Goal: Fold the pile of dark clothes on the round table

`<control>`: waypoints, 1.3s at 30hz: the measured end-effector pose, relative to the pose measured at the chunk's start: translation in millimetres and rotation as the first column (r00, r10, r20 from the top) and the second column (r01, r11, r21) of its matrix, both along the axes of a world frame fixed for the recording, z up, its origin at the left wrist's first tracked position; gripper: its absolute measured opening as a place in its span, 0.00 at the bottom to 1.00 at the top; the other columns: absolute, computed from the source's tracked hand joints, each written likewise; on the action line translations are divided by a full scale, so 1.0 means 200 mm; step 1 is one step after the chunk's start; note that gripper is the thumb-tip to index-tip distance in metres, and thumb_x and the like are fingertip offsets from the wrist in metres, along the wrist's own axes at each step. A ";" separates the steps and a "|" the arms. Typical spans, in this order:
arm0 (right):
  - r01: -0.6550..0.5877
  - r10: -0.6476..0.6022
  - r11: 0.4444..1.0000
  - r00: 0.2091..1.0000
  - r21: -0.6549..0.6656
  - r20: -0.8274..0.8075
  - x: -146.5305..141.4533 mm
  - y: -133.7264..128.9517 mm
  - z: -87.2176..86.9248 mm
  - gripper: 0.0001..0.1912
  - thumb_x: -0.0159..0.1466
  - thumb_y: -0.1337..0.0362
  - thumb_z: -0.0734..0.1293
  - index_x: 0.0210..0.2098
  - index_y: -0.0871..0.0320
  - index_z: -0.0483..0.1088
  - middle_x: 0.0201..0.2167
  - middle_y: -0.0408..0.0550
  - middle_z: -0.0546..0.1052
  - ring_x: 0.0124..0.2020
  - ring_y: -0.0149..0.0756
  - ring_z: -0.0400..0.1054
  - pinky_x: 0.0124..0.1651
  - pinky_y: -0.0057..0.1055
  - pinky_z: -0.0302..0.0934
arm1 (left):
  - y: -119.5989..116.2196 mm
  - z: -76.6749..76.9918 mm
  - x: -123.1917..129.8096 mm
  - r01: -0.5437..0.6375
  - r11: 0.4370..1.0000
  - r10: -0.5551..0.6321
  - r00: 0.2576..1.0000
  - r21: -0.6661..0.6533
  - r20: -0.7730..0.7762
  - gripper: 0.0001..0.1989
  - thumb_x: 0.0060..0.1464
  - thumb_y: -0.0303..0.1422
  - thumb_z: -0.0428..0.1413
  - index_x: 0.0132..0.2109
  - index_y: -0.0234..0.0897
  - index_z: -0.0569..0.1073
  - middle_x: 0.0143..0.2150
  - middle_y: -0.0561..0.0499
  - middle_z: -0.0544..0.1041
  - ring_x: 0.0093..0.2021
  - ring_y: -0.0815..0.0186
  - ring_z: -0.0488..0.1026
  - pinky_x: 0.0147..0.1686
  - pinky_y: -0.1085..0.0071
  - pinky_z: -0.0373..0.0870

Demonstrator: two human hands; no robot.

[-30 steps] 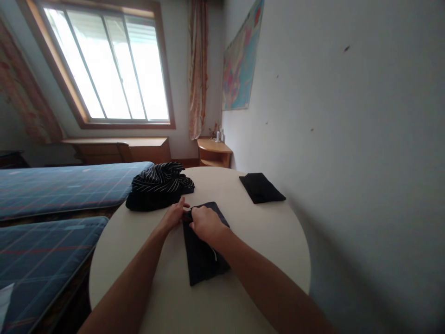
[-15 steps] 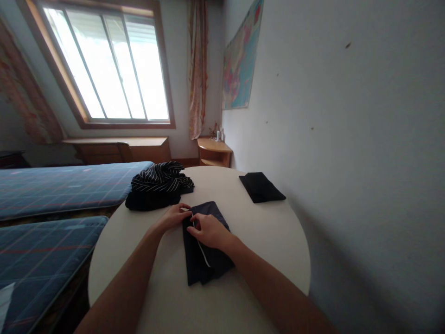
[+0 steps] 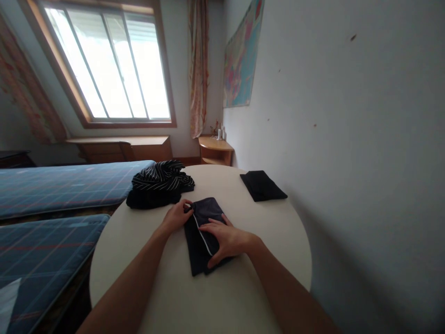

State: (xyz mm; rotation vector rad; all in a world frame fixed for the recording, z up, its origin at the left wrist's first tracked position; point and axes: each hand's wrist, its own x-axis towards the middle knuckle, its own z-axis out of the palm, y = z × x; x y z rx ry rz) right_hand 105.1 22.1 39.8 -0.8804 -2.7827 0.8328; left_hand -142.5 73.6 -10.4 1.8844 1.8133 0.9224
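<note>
A dark folded garment (image 3: 197,253) with a white piping line lies on the round white table (image 3: 174,297) in front of me. My left hand (image 3: 178,215) pinches its upper left corner between thumb and fingers. Spread across the garment's right part, my right hand (image 3: 225,236) rests with its fingers apart, the thumb near the lower end of the white line. What lies under the palm is hidden.
A heap of black and striped clothing (image 3: 160,183) sits at the table's back left. Toward the back right lies a folded black cloth (image 3: 263,185). Blue plaid mattresses (image 3: 52,241) stand left of the table; a wall (image 3: 347,162) rises on the right.
My right hand has moved right and down from the white line, its fingers now spread. My left hand has a bunched bit of the corner in its fingers. The view has shifted slightly.
</note>
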 end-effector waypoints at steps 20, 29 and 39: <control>0.060 -0.073 0.970 0.996 0.237 0.046 0.02 -0.02 0.01 0.46 0.47 0.56 0.79 0.62 0.55 0.62 0.57 0.54 0.68 0.60 0.51 0.57 0.63 0.43 0.52 | 0.02 -0.01 -0.02 -0.149 0.988 0.153 0.982 0.053 -0.108 0.16 0.59 0.37 0.55 0.53 0.37 0.71 0.45 0.45 0.80 0.43 0.59 0.77 0.40 0.70 0.68; 0.004 -0.013 0.961 0.999 0.278 0.031 -0.01 -0.09 0.08 0.37 0.56 0.67 0.70 0.64 0.50 0.61 0.53 0.51 0.73 0.52 0.45 0.66 0.54 0.38 0.60 | 0.04 -0.03 -0.05 -0.116 0.991 0.118 0.993 0.061 -0.027 0.16 0.58 0.37 0.55 0.51 0.37 0.72 0.42 0.46 0.81 0.41 0.60 0.78 0.39 0.70 0.68; 0.062 -0.080 0.934 0.996 0.353 0.038 -0.04 -0.09 0.04 0.34 0.56 0.66 0.70 0.62 0.56 0.63 0.52 0.55 0.72 0.53 0.47 0.65 0.54 0.39 0.60 | 0.04 -0.03 -0.05 -0.144 0.987 0.147 0.988 0.069 -0.041 0.16 0.58 0.39 0.54 0.51 0.36 0.73 0.41 0.45 0.81 0.41 0.59 0.78 0.41 0.69 0.68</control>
